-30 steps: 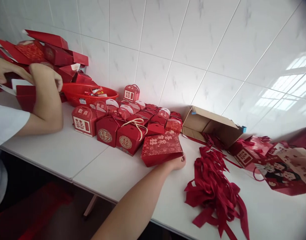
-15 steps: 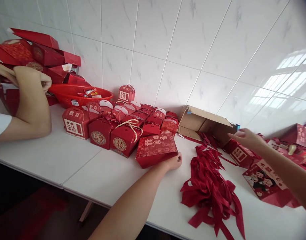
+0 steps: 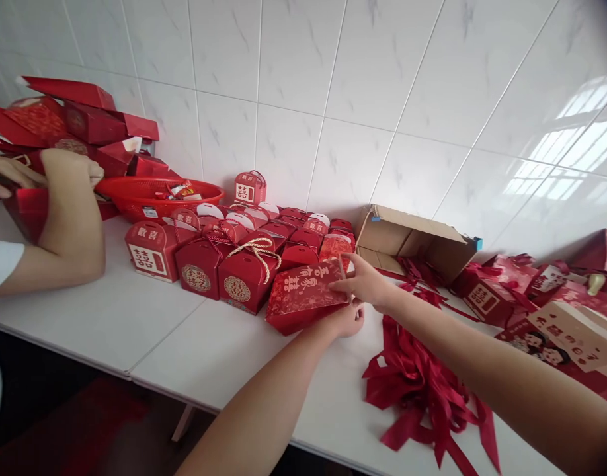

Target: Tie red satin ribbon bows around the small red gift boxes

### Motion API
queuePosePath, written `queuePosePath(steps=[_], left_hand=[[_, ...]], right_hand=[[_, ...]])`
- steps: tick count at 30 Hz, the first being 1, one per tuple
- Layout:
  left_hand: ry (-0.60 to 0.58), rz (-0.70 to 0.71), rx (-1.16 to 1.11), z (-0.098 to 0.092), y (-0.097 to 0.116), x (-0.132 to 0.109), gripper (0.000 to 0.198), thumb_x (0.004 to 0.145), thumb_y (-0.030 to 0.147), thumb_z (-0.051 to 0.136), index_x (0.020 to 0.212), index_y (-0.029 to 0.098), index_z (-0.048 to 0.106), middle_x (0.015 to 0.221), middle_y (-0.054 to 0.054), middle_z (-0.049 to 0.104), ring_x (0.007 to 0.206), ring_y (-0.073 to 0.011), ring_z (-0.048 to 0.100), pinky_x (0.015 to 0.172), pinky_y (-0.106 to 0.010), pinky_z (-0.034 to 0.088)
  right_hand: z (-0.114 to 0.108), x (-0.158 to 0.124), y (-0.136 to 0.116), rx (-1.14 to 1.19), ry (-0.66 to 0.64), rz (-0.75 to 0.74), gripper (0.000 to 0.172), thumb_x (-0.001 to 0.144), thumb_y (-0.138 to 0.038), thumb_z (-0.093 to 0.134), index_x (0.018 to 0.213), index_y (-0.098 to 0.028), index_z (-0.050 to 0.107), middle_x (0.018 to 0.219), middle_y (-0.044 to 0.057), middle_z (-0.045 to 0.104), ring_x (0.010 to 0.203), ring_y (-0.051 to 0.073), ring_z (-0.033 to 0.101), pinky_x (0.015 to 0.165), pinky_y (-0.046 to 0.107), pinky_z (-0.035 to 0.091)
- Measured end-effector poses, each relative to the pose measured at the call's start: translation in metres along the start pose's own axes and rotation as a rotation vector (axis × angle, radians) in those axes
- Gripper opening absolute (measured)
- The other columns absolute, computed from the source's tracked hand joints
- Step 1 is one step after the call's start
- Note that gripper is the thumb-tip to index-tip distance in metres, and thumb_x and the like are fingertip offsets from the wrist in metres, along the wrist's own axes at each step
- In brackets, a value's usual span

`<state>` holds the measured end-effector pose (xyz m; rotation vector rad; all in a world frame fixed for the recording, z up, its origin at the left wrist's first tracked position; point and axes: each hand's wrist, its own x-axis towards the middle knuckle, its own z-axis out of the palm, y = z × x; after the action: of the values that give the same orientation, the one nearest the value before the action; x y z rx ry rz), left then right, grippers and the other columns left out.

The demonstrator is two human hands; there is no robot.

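A red gift box [image 3: 308, 291] with white Chinese lettering lies on its side on the white table, its right end towards my hands. My left hand [image 3: 350, 320] has curled fingers around the lower edge of that end. From above, my right hand [image 3: 365, 283] grips the upper corner, thumb on the printed face and index finger over the edge. What its other fingers do inside the end is hidden. Just to the right, a heap of dark red ribbons [image 3: 417, 383] spreads over the table. Beside the box stands a red box tied with gold cord [image 3: 241, 277].
Rows of closed red boxes [image 3: 303, 238] stand behind. A red basket [image 3: 135, 198] holds small packets. An open cardboard box [image 3: 407, 228] lies by the wall, with more gift boxes [image 3: 571, 337] at right. Another person's arm [image 3: 70, 211] works at left.
My right hand has come left from near the cardboard box and taken hold of the gift box's end. My left hand stays on it. The other person's hands have shifted slightly.
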<state>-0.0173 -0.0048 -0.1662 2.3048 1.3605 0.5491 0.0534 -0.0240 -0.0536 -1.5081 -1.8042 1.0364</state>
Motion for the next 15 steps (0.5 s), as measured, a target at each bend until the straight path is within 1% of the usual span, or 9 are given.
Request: queuePosePath(steps=[2,4,5,6,8,10,12,14,15], left_hand=[[-0.038,0.028,-0.011,0.001,0.001,0.001,0.019,0.083,0.021,0.042,0.091,0.02,0.059,0.1,-0.004,0.065,0.083,-0.0154,0.06,0.073,-0.024,0.046],[-0.069,0.037,-0.011,0.002,0.001,0.001,0.017,0.083,0.021,0.043,0.09,0.02,0.058,0.091,-0.002,0.067,0.074,-0.013,0.06,0.067,-0.022,0.046],[-0.073,0.036,-0.005,0.002,0.001,0.002,0.016,0.083,0.022,0.044,0.091,0.021,0.058,0.089,-0.001,0.067,0.073,-0.0129,0.06,0.066,-0.022,0.046],[-0.069,0.037,0.006,0.002,0.0,0.002,0.016,0.082,0.022,0.044,0.091,0.021,0.058,0.087,-0.001,0.067,0.073,-0.0135,0.06,0.067,-0.023,0.046],[-0.051,0.054,0.032,0.002,0.0,0.002,0.014,0.081,0.023,0.047,0.088,0.021,0.058,0.088,-0.002,0.066,0.08,-0.0161,0.06,0.072,-0.026,0.046],[-0.038,0.08,0.054,0.001,0.001,0.003,0.012,0.079,0.022,0.049,0.084,0.021,0.059,0.091,-0.004,0.065,0.087,-0.0189,0.059,0.078,-0.029,0.046],[-0.038,0.098,0.064,0.0,0.001,0.004,0.011,0.078,0.022,0.049,0.083,0.02,0.059,0.093,-0.005,0.065,0.089,-0.0203,0.059,0.079,-0.031,0.046],[-0.04,0.104,0.069,0.0,0.001,0.005,0.013,0.078,0.022,0.048,0.084,0.02,0.059,0.093,-0.005,0.065,0.089,-0.0206,0.059,0.079,-0.031,0.046],[-0.041,0.106,0.071,0.0,0.001,0.005,0.014,0.079,0.022,0.047,0.084,0.02,0.06,0.093,-0.005,0.065,0.09,-0.0206,0.059,0.08,-0.032,0.046]], right_hand=[[-0.017,-0.004,-0.002,0.072,0.013,0.008,0.074,0.069,-0.016,0.069,0.135,-0.02,0.034,0.078,0.001,0.063,0.054,0.011,0.057,0.041,0.018,0.041],[-0.043,-0.011,-0.003,0.106,0.067,-0.027,0.067,0.07,-0.015,0.068,0.131,-0.018,0.04,0.077,0.003,0.065,0.052,0.012,0.058,0.04,0.018,0.041],[-0.058,-0.015,-0.004,0.131,0.095,-0.034,0.065,0.07,-0.013,0.067,0.13,-0.018,0.043,0.08,0.005,0.066,0.056,0.013,0.061,0.044,0.021,0.046],[-0.075,-0.019,-0.004,0.14,0.145,-0.034,0.059,0.071,-0.013,0.067,0.127,-0.017,0.047,0.084,0.006,0.067,0.061,0.015,0.063,0.049,0.024,0.05],[-0.109,-0.029,-0.002,0.074,0.329,-0.008,0.051,0.071,-0.015,0.068,0.12,-0.018,0.054,0.09,0.009,0.068,0.066,0.017,0.065,0.058,0.029,0.054],[-0.142,-0.038,0.004,-0.095,0.542,0.027,0.047,0.072,-0.022,0.069,0.118,-0.021,0.057,0.085,0.009,0.068,0.064,0.019,0.064,0.061,0.033,0.054],[-0.175,-0.046,0.017,-0.323,0.682,0.05,0.048,0.075,-0.027,0.068,0.121,-0.024,0.054,0.08,0.009,0.068,0.064,0.022,0.063,0.065,0.039,0.054],[-0.205,-0.05,0.037,-0.575,0.721,0.075,0.048,0.077,-0.031,0.065,0.123,-0.026,0.052,0.083,0.01,0.069,0.065,0.024,0.063,0.064,0.042,0.053],[-0.218,-0.05,0.049,-0.701,0.742,0.111,0.047,0.077,-0.033,0.063,0.123,-0.026,0.052,0.085,0.011,0.068,0.062,0.024,0.062,0.062,0.042,0.052]])
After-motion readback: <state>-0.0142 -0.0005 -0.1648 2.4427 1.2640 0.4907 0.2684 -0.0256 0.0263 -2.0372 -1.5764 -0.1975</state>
